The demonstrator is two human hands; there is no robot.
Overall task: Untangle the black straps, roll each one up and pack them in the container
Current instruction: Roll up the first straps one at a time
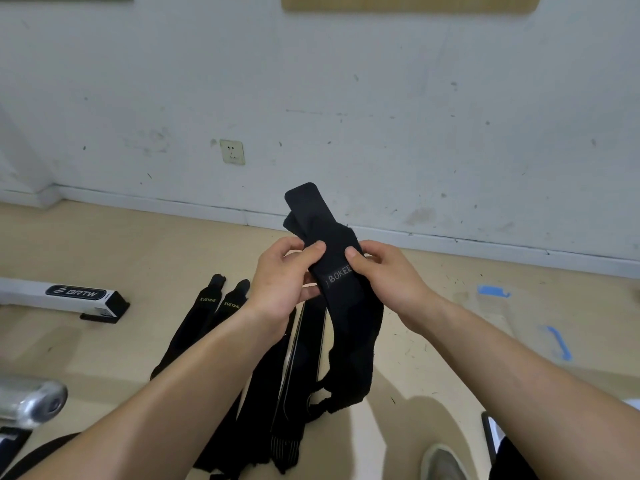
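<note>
Against a scuffed white wall point(381, 98), over a beige floor point(104, 244), your left hand point(280, 275) and right hand point(384, 271) pinch one strap point(337, 268), thumbs closed on its face. The other straps point(221, 327) lie below; no container shows. Keep the free end flat and roll tightly, edges aligned.

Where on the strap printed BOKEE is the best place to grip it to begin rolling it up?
Probably the rounded free end of the BOKEE strap, pinched across its flat faces from above. That tip stands up clear, while the lower part hangs toward the straps on the floor. The left hand and right hand grip mid-length, below it.
</note>
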